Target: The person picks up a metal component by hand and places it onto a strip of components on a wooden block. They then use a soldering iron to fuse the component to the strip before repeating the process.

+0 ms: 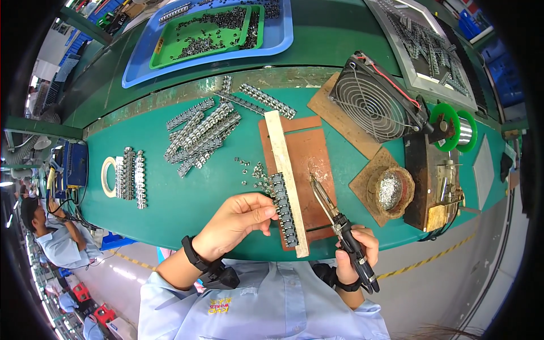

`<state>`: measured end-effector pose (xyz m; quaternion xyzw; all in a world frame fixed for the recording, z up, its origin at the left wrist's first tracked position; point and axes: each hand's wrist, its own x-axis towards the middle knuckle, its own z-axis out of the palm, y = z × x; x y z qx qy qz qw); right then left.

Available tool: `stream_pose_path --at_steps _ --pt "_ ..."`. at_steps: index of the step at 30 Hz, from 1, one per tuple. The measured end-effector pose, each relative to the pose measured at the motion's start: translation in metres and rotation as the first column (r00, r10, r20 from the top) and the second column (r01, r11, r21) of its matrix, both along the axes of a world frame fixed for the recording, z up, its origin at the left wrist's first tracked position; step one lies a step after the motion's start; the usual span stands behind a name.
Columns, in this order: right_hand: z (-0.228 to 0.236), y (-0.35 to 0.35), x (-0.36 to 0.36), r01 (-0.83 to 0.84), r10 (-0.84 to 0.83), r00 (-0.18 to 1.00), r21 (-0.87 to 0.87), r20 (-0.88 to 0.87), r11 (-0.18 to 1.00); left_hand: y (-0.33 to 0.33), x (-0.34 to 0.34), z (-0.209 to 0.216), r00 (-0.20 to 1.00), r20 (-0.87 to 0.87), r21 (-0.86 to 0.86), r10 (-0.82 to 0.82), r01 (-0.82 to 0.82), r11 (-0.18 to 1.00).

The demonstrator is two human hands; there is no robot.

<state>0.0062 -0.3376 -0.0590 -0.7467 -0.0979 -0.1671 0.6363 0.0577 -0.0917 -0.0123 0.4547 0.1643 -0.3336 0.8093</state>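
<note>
My left hand (241,220) is closed, thumb and index finger pinched at the left edge of a dark strip of small electronic parts (285,212). Whatever lies between the fingertips is hidden. The strip rests along a pale wooden bar (288,175), which lies across a reddish-brown board (311,153). In my right hand (362,249) is a soldering iron (350,242) with a black handle; its metal tip points up and away, over the board to the right of the bar. Small loose metal parts (260,173) are scattered just beyond my left hand.
Finished-looking strips (201,133) lie heaped at the far left. A blue tray (283,34) holds green trays (164,54) of small parts. To the right are a fan (374,99), a solder-filled pot (391,190) and a green wire spool (447,124). A co-worker (59,238) sits at left.
</note>
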Motion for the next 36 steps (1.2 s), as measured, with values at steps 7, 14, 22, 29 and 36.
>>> stream_pose_path --at_steps 7,14,22,29,36 --pt "0.001 0.0 -0.001 0.008 -0.009 1.0 -0.005 -0.014 1.0 -0.001 0.001 0.001 0.998 0.048 0.093 -0.048 0.044 0.995" --pt "0.007 0.0 -0.001 0.01 0.0 0.994 0.091 -0.114 0.996 -0.003 -0.002 0.0 0.986 0.152 0.173 -0.064 0.037 0.984" --pt "0.041 -0.006 -0.005 -0.126 0.131 0.988 -0.063 0.077 0.99 0.001 -0.001 0.002 0.983 0.169 0.14 -0.066 0.042 0.989" --pt "0.048 0.0 -0.001 -0.193 0.202 0.978 -0.132 0.057 0.972 0.001 -0.001 -0.001 0.979 0.189 0.122 -0.082 0.059 0.991" --pt "0.047 0.002 0.001 -0.199 0.207 0.978 -0.145 0.04 0.969 0.0 -0.002 0.0 0.98 0.187 0.106 -0.07 0.051 0.993"
